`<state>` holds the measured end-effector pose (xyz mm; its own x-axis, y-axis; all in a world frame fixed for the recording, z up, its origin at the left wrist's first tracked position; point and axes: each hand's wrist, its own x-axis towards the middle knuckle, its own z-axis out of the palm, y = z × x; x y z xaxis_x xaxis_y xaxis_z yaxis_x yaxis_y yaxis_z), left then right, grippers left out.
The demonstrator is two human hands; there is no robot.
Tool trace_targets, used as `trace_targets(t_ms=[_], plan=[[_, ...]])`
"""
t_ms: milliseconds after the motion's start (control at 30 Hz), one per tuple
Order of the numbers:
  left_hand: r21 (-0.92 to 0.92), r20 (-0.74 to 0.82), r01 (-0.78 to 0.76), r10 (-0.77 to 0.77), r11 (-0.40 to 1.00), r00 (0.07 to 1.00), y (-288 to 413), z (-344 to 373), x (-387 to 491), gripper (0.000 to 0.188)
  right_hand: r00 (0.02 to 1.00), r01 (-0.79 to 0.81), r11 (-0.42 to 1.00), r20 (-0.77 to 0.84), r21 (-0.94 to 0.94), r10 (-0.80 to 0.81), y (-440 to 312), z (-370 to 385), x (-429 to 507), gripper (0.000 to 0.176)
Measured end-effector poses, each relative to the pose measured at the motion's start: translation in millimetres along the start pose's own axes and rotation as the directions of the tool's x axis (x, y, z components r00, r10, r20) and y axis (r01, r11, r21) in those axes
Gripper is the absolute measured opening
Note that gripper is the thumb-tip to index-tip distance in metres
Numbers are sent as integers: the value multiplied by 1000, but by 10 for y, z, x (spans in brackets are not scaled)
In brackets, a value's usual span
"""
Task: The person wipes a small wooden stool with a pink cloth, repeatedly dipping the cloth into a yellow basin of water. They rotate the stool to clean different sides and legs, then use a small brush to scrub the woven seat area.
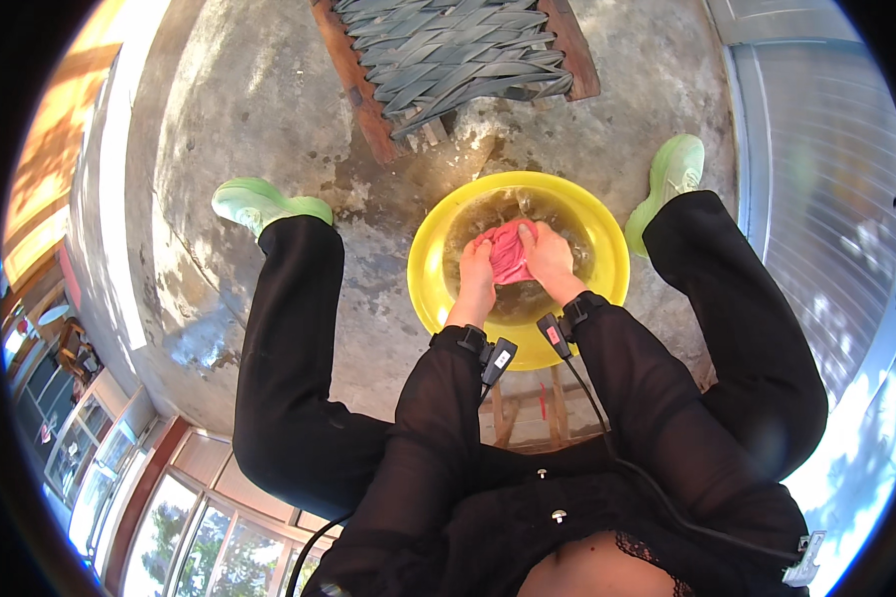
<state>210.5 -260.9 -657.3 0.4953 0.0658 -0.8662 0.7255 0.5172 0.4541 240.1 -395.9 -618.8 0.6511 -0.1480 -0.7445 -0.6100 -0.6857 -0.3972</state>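
A pink cloth (509, 252) is bunched up between my two hands, above or in the water of a yellow basin (427, 261). My left hand (478, 277) grips the cloth's left side, with the thumb near its upper edge. My right hand (547, 255) holds the right side, its thumb pressed on the folds. The basin stands on the concrete floor between my feet. Murky water with some foam or bubbles (523, 201) fills its lower part. The fingers beneath the cloth are mostly hidden.
A wooden frame woven with grey straps (455, 52) stands beyond the basin. Wet patches mark the concrete floor (284, 127). My light green shoes (257, 203) are on both sides. A ribbed panel (829, 186) rises at the right. Cables run from devices at both wrists.
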Motion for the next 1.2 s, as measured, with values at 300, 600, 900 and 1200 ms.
trace_targets(t_ms=[300, 600, 900, 1200], plan=[[576, -232, -248, 446, 779, 864, -146, -323, 59, 34, 855, 407, 686, -14, -603, -519, 271, 279, -62, 62], [367, -392, 430, -282, 825, 876, 79, 2, -312, 59, 899, 438, 838, 167, -324, -405, 252, 122, -304, 26], [-16, 151, 62, -59, 998, 987, 195, 96, -609, 31, 630, 552, 785, 476, 281, -614, -182, -560, -891, 28], [185, 331, 33, -94, 982, 939, 268, 479, -1651, 24, 963, 96, 402, 17, 910, -268, 144, -453, -1150, 32]])
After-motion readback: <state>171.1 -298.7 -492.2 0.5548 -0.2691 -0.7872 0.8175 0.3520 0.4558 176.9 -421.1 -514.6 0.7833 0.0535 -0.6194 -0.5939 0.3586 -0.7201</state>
